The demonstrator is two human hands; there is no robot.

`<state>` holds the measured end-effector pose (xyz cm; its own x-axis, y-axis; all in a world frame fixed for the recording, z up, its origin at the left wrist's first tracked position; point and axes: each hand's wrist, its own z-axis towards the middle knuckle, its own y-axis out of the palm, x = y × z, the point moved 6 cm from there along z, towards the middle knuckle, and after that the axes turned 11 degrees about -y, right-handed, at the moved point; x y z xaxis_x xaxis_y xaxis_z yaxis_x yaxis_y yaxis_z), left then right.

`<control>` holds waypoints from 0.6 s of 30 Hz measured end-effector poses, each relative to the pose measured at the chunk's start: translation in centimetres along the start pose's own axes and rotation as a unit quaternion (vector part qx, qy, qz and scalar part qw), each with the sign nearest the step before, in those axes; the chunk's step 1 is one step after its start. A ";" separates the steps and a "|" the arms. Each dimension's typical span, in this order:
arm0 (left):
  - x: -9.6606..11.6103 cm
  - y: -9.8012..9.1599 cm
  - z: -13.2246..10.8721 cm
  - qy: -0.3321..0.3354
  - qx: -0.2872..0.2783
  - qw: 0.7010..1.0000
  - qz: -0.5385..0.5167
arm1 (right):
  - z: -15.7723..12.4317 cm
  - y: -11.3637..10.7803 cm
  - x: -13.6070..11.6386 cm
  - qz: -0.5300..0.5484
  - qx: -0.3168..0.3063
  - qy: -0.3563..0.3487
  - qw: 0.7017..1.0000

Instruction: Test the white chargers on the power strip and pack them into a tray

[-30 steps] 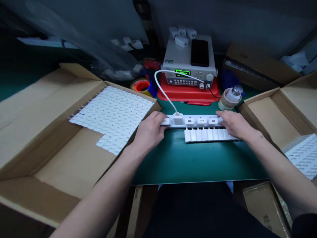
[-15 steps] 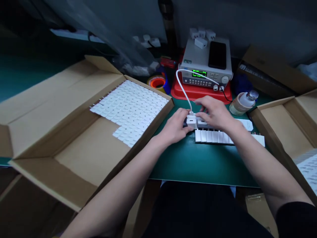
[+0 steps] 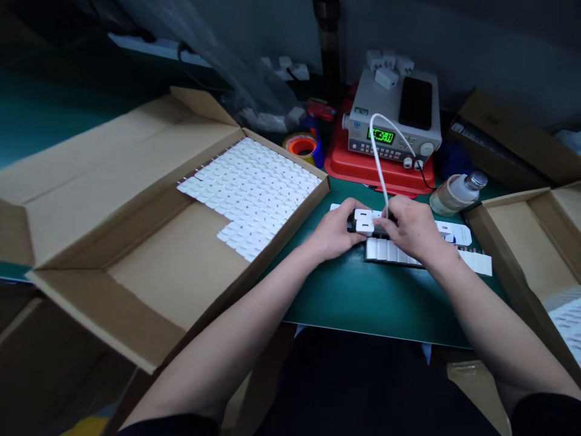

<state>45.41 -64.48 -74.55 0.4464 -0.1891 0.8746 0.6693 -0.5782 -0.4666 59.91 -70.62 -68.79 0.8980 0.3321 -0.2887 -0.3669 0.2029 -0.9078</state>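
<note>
Two small white USB chargers (image 3: 364, 226) sit side by side on a white power strip (image 3: 462, 234), their port faces up. My left hand (image 3: 333, 233) is closed around these chargers, thumb at the near side and fingers at the far side. In my right hand (image 3: 414, 229), thumb and fingers pinch the lower end of a white cable (image 3: 377, 151). Its plug is hidden by the fingers, so I cannot tell whether it sits in a port. Just in front of the strip lies a row of white chargers (image 3: 385, 250), partly covered by my right wrist.
An open cardboard box (image 3: 149, 272) on the left holds rows of white chargers (image 3: 258, 188). Behind stands a meter (image 3: 390, 121) with a lit green display, on a red tray (image 3: 333, 160). A bottle (image 3: 458, 191) and another cardboard box (image 3: 512, 236) stand right.
My right hand has taken hold of the cable's end, which now stands further right, away from the left chargers. My left hand stays by the chargers. The view has shifted slightly.
</note>
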 end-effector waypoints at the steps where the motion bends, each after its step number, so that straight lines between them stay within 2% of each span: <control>1: 0.1 -0.1 -0.5 0.012 0.001 0.999 -0.039 | 0.0 0.3 -0.2 -0.030 -0.010 0.002 0.999; 3: 0.4 -0.9 -2.2 0.029 0.017 0.995 -0.098 | 0.2 0.7 -0.4 -0.064 -0.022 0.000 0.998; 6: 0.9 -3.7 -6.1 0.039 0.024 0.989 -0.140 | 0.3 0.8 -0.4 -0.052 -0.024 -0.024 0.998; 8: 0.8 -7.0 -8.6 0.031 0.034 0.986 -0.160 | 0.3 0.6 -0.1 -0.027 -0.019 -0.044 0.998; 10: -0.3 -11.4 -10.6 0.004 0.087 0.983 -0.163 | 0.1 0.3 0.0 0.000 -0.012 -0.060 0.998; 12: -2.5 -16.4 -11.8 -0.061 0.183 0.974 -0.118 | -0.1 -0.1 0.1 0.025 -0.006 -0.073 0.997; 14: -5.7 -20.9 -12.4 -0.186 0.264 0.946 -0.021 | -0.2 -0.5 0.2 0.046 -0.005 -0.079 0.996; 16: -9.0 -23.7 -12.5 -0.330 0.264 0.903 0.080 | -0.4 -0.7 0.2 0.055 -0.005 -0.083 0.995; 18: -11.2 -24.4 -11.9 -0.406 0.199 0.884 0.120 | -0.5 -0.8 0.0 0.052 -0.006 -0.087 0.995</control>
<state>16.96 -57.72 -71.41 0.7745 0.4572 0.4371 0.5817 -0.2435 -0.7761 60.35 -71.25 -68.28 0.7992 0.5052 -0.3257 -0.4524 0.1487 -0.8793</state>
